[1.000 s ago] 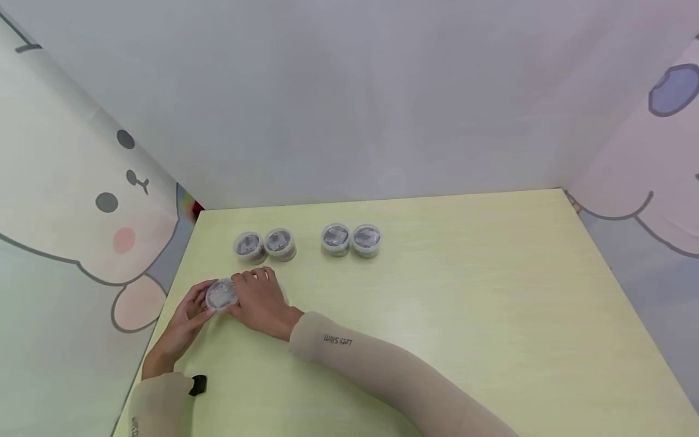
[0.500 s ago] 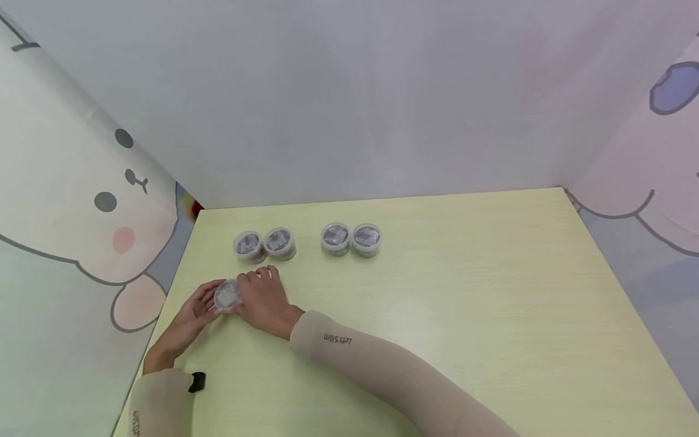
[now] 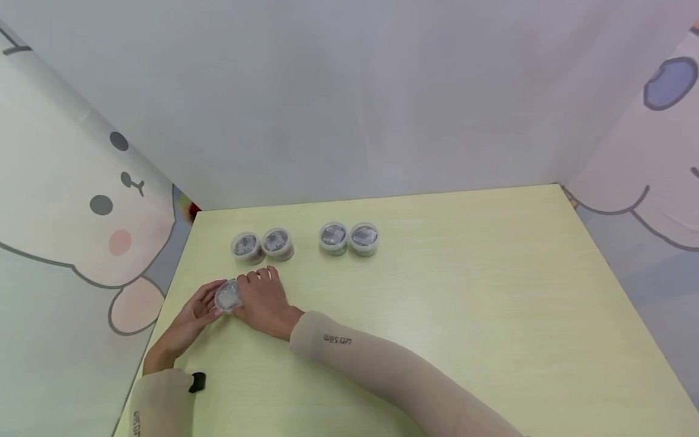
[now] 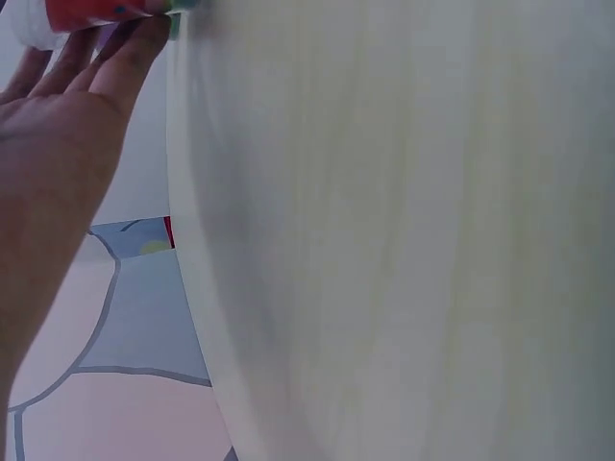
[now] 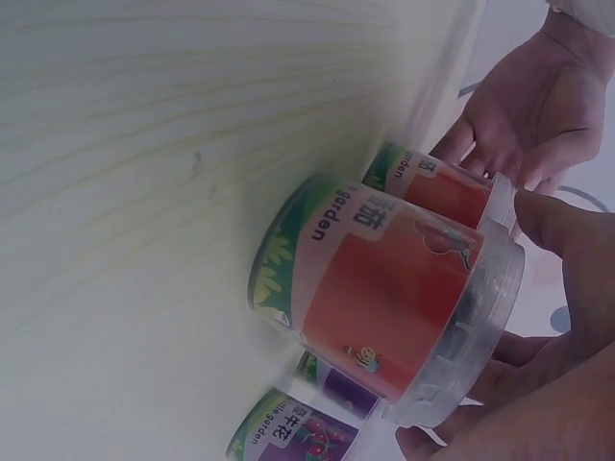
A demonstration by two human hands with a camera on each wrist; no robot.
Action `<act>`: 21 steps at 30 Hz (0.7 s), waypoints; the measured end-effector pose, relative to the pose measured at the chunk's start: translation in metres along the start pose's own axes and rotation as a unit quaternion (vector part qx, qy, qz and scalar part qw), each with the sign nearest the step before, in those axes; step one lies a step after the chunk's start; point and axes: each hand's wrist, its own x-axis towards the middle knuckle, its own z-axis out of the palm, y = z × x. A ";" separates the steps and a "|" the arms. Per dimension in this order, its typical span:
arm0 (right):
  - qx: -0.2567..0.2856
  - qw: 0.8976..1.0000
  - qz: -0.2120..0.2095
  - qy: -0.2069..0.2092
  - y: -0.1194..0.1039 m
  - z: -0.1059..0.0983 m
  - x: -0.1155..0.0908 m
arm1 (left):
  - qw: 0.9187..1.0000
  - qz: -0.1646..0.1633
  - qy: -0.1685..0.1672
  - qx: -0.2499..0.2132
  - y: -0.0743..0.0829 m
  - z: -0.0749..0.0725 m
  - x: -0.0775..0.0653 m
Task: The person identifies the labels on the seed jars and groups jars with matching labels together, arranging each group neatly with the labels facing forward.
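Both hands are at the table's left side in the head view. The left hand (image 3: 188, 318) holds a plastic tub with a translucent lid (image 3: 226, 295), thumb on the near side and fingers on the far side. Its red label (image 5: 442, 197) shows in the right wrist view. Beside it, the right hand (image 3: 264, 303) grips a second red-labelled tub (image 5: 384, 288) around its clear lid. That tub is hidden under the hand in the head view. The two tubs stand side by side, overlapping in the right wrist view. Part of a red tub (image 4: 91, 12) shows above the left fingers.
Behind the hands stand two lidded tubs, a left one (image 3: 247, 247) and a right one (image 3: 278, 243). Further right stand another pair, one tub (image 3: 334, 237) close beside the other (image 3: 364, 238). Printed curtains border the pale yellow table (image 3: 464, 291) at the back and sides.
The left hand has slid its tub a little to the right, up against the right hand. The right hand stays in place, and the head view has shifted slightly.
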 end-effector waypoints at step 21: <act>0.148 0.987 0.050 0.031 0.057 -0.043 -0.019 | 0.990 0.134 0.041 0.028 0.025 0.003 0.006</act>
